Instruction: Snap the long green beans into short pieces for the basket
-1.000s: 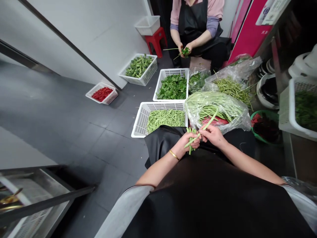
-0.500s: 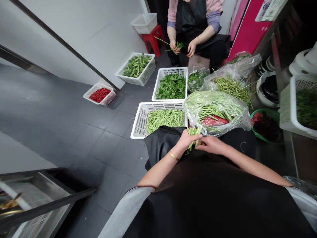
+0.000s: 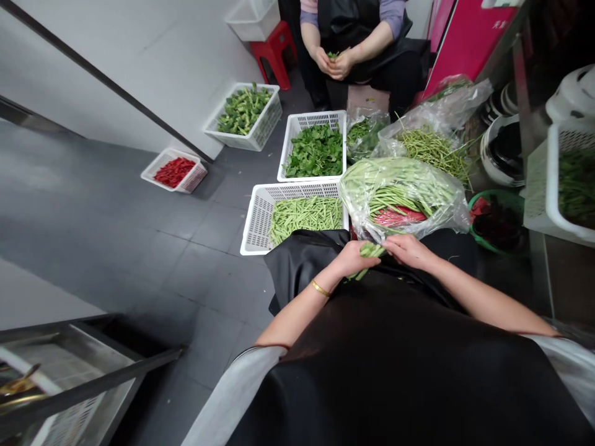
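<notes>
Above my lap, my left hand (image 3: 353,259) is closed around a small bunch of cut green beans (image 3: 370,250), and some pieces poke out below the palm. My right hand (image 3: 409,250) meets the bunch from the right, its fingers pinched at the bean ends. Just beyond my knees, a white basket (image 3: 256,217) holds a heap of short bean pieces (image 3: 304,217). To its right lies a clear plastic bag (image 3: 357,179) full of long green beans (image 3: 395,201), with something red showing inside.
Beyond stand white baskets of leafy greens (image 3: 316,148), green stalks (image 3: 244,110) and red chillies (image 3: 174,172). A co-worker's hands (image 3: 337,64) hold greens opposite me. A metal rack (image 3: 93,384) is at lower left, a green tub (image 3: 499,244) at right.
My right hand has shifted slightly right and up along the bunch, which now tilts more sideways in my left hand. The co-worker's hands have come together. The view has shifted a little.
</notes>
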Demonstrator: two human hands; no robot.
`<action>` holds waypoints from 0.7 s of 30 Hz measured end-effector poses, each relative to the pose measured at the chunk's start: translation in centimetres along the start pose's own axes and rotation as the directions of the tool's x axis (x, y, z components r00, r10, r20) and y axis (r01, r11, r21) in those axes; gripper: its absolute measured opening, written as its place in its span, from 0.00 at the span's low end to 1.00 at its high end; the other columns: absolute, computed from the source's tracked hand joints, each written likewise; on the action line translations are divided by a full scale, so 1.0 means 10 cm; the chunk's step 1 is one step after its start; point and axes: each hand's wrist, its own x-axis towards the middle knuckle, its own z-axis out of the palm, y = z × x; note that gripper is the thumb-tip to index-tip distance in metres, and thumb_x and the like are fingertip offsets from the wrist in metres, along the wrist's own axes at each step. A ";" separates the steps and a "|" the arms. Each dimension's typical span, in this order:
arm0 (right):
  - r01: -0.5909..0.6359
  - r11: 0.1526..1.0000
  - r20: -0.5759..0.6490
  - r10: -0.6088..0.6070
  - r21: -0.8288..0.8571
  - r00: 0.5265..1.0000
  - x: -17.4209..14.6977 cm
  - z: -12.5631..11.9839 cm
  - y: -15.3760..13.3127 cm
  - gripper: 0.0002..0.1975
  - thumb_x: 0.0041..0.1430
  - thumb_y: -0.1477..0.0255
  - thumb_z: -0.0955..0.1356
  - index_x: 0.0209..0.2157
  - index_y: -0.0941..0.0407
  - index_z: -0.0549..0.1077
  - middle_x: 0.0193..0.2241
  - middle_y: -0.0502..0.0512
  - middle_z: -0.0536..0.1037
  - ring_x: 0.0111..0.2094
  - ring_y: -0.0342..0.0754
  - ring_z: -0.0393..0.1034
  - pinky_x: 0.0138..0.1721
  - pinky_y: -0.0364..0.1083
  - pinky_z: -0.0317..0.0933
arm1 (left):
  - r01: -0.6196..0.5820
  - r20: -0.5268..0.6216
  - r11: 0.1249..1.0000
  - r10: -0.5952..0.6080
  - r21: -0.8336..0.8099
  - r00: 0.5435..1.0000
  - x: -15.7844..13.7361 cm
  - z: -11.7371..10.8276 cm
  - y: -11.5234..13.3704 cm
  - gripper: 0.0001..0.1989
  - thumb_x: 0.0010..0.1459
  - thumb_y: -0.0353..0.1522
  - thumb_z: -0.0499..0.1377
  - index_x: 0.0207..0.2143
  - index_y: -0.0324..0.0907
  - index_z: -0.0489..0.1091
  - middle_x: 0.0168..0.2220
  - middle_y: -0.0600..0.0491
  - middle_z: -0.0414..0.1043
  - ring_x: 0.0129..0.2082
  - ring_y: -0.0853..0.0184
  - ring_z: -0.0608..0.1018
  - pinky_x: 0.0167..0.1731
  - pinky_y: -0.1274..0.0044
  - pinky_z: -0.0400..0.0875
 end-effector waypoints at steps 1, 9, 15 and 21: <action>-0.021 0.999 -0.169 0.027 0.036 0.985 0.05 0.09 0.03 0.24 0.64 0.53 0.58 0.21 0.54 0.62 0.12 0.46 0.65 0.17 0.42 0.60 0.25 0.42 0.56 | 0.033 -0.065 0.995 -0.039 -0.093 0.997 0.02 0.05 -0.01 0.15 0.37 0.34 0.70 0.21 0.37 0.67 0.16 0.59 0.62 0.17 0.76 0.62 0.20 0.80 0.55; -0.100 0.960 -0.359 0.192 0.261 0.913 0.39 0.53 0.05 0.24 0.62 0.49 0.56 0.23 0.52 0.61 0.13 0.46 0.63 0.16 0.44 0.60 0.22 0.44 0.58 | 0.104 -0.139 0.750 -0.253 -0.653 0.957 0.19 0.11 -0.11 0.18 0.39 0.37 0.70 0.22 0.38 0.64 0.14 0.60 0.60 0.14 0.77 0.62 0.15 0.81 0.56; 0.024 0.980 0.201 0.017 -0.200 0.979 0.06 0.07 0.23 0.16 0.54 0.55 0.69 0.34 0.53 0.75 0.26 0.51 0.78 0.28 0.47 0.71 0.29 0.43 0.60 | -0.070 -0.269 0.558 -0.284 -0.827 0.920 0.17 -0.38 -0.16 0.09 0.49 0.32 0.63 0.24 0.39 0.65 0.21 0.55 0.68 0.21 0.73 0.72 0.21 0.82 0.66; -0.385 0.590 -0.143 0.414 -0.709 0.899 0.46 -0.31 0.76 0.15 0.58 0.70 0.67 0.45 0.61 0.75 0.42 0.67 0.78 0.42 0.55 0.73 0.38 0.46 0.61 | 0.057 -0.061 0.627 -0.165 -0.777 0.984 0.13 -0.28 -0.10 0.18 0.42 0.31 0.68 0.38 0.36 0.71 0.24 0.54 0.71 0.23 0.71 0.74 0.33 0.73 0.75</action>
